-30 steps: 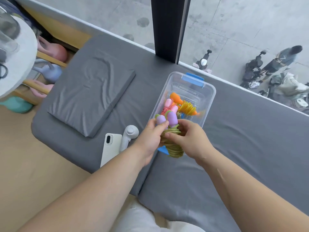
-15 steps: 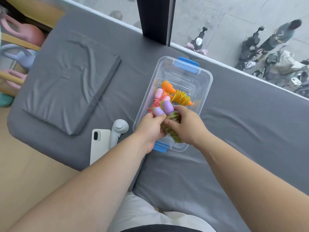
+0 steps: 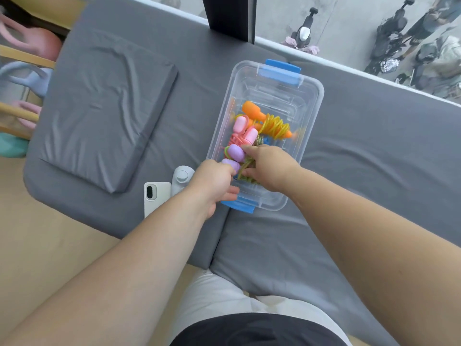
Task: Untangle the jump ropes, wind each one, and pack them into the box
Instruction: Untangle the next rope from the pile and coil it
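Green rope coil [image 3: 245,171] with 2 purple handles [image 3: 235,153], pinched between both hands at the near end of the clear box [image 3: 313,113], low inside it. Left hand [image 3: 214,182] closed on the nearer handle, right hand [image 3: 268,168] wrapped over the coil. Just past the grip: pink-handled rope [image 3: 245,132], then orange-handled rope [image 3: 270,123], already in. Outside the box, left of the left hand: white phone [image 3: 154,196] and white gadget [image 3: 182,177] on grey mat [image 3: 374,146].

surface: grey fabric-covered mattress [image 3: 374,151] | on it: flat grey cushion [image 3: 104,108]; clear plastic box with blue latches [image 3: 311,106]; white phone [image 3: 156,198]; white handheld device [image 3: 182,177]
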Tool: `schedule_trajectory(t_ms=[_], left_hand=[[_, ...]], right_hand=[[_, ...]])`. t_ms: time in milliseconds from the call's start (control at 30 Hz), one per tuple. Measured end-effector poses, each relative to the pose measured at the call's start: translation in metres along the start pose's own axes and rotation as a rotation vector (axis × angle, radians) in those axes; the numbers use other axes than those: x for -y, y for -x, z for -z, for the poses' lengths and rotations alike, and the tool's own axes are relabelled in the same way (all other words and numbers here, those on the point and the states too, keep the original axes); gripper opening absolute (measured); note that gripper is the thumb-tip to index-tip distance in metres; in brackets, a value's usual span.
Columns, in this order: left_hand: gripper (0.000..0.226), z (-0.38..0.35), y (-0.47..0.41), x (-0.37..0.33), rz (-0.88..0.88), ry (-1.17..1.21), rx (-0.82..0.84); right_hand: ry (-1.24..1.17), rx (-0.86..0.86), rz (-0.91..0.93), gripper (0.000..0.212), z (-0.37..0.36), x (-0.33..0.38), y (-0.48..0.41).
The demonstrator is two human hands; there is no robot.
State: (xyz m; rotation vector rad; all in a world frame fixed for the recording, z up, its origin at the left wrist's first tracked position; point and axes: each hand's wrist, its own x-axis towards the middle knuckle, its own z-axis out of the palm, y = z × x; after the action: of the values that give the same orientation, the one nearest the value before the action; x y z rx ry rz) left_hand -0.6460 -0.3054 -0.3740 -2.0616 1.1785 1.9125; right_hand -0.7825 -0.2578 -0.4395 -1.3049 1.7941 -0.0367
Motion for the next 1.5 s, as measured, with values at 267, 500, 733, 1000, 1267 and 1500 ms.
schedule_trajectory(t_ms=[267,500,733,1000,1267,1500], left_hand=[[0.042,0.033,-0.008,0.046,-0.527,-0.608,-0.343],[0.068,0.036,-0.018,0.059,-0.576,-0.619,-0.318],[0.081,0.035,-0.016,0.063,-0.509,-0.71,-0.197],[0.095,0.046,-0.011,0.064,-0.426,-0.78,-0.106],[0.091,0.06,0.039,0.079,-0.52,-0.777,-0.195],[0.083,0.059,0.103,0.143,-0.489,-0.807,-0.242]], right_hand=[[0.167,-0.021,0.065,0.066,-0.007,0.002,0.012],[0.215,-0.253,0.155,0.016,-0.026,0.007,0.018],[0.336,-0.086,0.095,0.05,-0.019,0.018,0.022],[0.582,-0.085,0.004,0.07,-0.02,0.031,0.026],[0.318,-0.25,-0.06,0.077,-0.026,0.03,0.089],[0.193,-0.211,-0.01,0.065,-0.066,0.03,0.181]])
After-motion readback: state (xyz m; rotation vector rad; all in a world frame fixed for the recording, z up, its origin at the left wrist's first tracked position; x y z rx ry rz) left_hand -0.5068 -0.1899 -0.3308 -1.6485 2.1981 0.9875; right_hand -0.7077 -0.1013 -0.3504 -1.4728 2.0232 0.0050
